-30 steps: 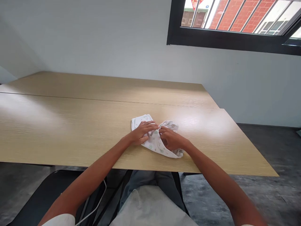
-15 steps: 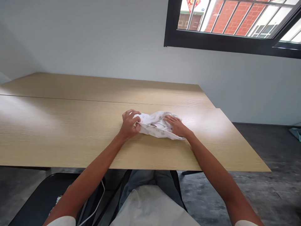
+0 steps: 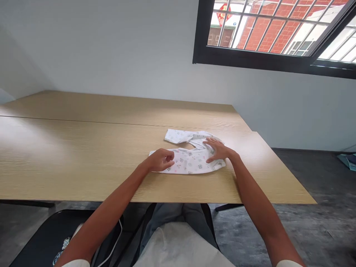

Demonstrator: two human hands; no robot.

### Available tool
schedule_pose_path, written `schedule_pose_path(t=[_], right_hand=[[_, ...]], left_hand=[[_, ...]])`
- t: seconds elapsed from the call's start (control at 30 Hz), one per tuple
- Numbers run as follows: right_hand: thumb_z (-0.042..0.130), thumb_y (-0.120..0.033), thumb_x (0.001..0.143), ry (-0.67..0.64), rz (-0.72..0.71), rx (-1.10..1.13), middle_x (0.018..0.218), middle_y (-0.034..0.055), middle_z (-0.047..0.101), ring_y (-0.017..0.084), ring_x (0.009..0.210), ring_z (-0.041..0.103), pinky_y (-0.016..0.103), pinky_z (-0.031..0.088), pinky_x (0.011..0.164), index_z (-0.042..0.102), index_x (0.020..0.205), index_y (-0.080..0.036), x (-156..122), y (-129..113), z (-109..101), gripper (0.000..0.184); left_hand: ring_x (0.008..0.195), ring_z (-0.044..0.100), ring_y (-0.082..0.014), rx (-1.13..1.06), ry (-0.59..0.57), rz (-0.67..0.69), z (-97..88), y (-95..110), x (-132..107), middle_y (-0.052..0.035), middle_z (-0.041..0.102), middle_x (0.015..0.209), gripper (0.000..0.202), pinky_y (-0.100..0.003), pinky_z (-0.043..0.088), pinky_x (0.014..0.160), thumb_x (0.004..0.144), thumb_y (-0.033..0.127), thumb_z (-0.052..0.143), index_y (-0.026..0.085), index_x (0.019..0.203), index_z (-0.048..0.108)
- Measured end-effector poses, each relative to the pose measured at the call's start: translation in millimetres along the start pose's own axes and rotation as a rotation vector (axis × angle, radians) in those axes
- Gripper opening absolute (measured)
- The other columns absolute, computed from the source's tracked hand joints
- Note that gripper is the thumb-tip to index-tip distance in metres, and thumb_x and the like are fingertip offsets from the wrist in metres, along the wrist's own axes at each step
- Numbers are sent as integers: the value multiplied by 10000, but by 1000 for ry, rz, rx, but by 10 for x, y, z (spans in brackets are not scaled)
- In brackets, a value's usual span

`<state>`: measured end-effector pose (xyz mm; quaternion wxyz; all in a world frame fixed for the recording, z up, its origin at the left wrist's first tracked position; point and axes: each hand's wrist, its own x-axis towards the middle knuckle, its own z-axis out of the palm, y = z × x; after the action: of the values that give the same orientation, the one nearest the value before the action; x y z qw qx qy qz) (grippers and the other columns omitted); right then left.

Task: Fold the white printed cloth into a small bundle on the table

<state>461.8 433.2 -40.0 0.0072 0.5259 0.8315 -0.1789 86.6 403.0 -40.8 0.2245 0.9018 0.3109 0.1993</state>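
A pair of small white baby pants (image 3: 191, 163) with a tiny printed pattern lies on the wooden table in front of me. Its two legs point left, with a gap of bare table between them, and its wider end is at the right. My left hand (image 3: 162, 159) is over the near leg, fingers curled in and thumb a little apart. No cloth shows bunched in it, though the fingertips are partly hidden. On the wider end rests my right hand (image 3: 218, 149), fingers spread and pressing the cloth.
The wooden table (image 3: 83, 155) has a seam along its length and ends at the right. A black chair (image 3: 41, 237) with a white cable stands at lower left. A barred window (image 3: 258, 61) is set in the wall behind. A teal object (image 3: 347, 161) lies on the floor far right.
The bunched cloth has been spread flat, and the two pant legs now show apart. My left hand has come nearer me and curled. My right hand has shifted slightly right.
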Motion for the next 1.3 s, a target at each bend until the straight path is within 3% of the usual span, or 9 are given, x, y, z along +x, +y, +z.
schedule_pose_path(t=[0.13, 0.2, 0.3, 0.43, 0.57, 0.67, 1.17, 1.23, 1.3], right_hand=[[732, -877, 521, -83, -68, -29, 1648, 38, 49, 364, 1519, -8, 545, 51, 1234, 229, 1611, -276, -39, -164, -11, 1342], [742, -872, 509, -121, -96, -49, 1649, 40, 27, 374, 1516, -23, 551, 40, 1230, 203, 1617, -273, -49, -251, -3, 1370], [756, -862, 505, -149, -156, -58, 1649, 45, 19, 369, 1518, -17, 547, 30, 1229, 199, 1618, -276, -58, -374, 27, 1376], [773, -851, 491, -149, -216, -29, 1648, 49, 55, 388, 1513, -4, 547, 18, 1231, 230, 1612, -275, -46, -468, 77, 1371], [737, -864, 546, -124, -200, -22, 1646, 23, 67, 381, 1515, 8, 550, 51, 1236, 263, 1602, -288, -3, -417, 99, 1293], [711, -865, 590, -59, -149, -16, 1645, 35, 60, 354, 1521, 33, 543, 107, 1237, 296, 1592, -268, 31, -304, 97, 1238], [811, -796, 497, -114, -134, -14, 1645, 60, 10, 376, 1517, -2, 570, 87, 1231, 220, 1614, -266, -41, -236, 37, 1370], [787, -794, 559, -37, -160, -35, 1643, 84, 75, 385, 1513, 50, 584, 104, 1222, 290, 1592, -259, -40, -322, 69, 1265], [736, -730, 710, 94, -207, -32, 1616, 99, 212, 384, 1485, 190, 595, 182, 1199, 448, 1506, -256, -17, -446, 119, 971]], left_hand=[[1169, 547, -240, 154, 118, 27, 21, -53, 39, -96, 614, 1217, 279, -385, 427, 1026, 907, 347, 500, 187, 1108, 609], [1390, 390, -278, 218, 70, 2, 11, -105, 39, -99, 456, 1479, 479, -442, 320, 1162, 890, 395, 545, 208, 1331, 534], [1507, 186, -322, 282, -21, -105, -19, -160, 19, -65, 231, 1627, 799, -510, 198, 1222, 810, 576, 649, 263, 1501, 396], [1522, 141, -331, 288, -120, -214, -33, -174, 6, -59, 156, 1650, 1054, -553, 92, 1231, 731, 783, 639, 316, 1585, 235], [1517, 173, -302, 314, -137, -342, -13, -161, 18, -64, 205, 1637, 795, -607, 93, 1200, 923, 766, 349, 316, 1573, 269], [1515, 170, -306, 374, -146, -412, -26, -151, 20, -56, 200, 1639, 766, -643, 120, 1174, 931, 755, 338, 309, 1554, 312], [1508, 5, -431, 411, -305, -451, -123, -48, -43, -94, 4, 1661, 1367, -661, 117, 1153, 527, 932, 621, 282, 1616, 114], [1504, -44, -441, 429, -302, -449, -107, -58, -49, -115, -17, 1658, 1434, -668, 78, 1158, 489, 935, 642, 241, 1620, 99], [1508, -60, -424, 438, -261, -430, -88, -77, -44, -126, -3, 1657, 1355, -656, 51, 1170, 567, 939, 594, 198, 1613, 156]])
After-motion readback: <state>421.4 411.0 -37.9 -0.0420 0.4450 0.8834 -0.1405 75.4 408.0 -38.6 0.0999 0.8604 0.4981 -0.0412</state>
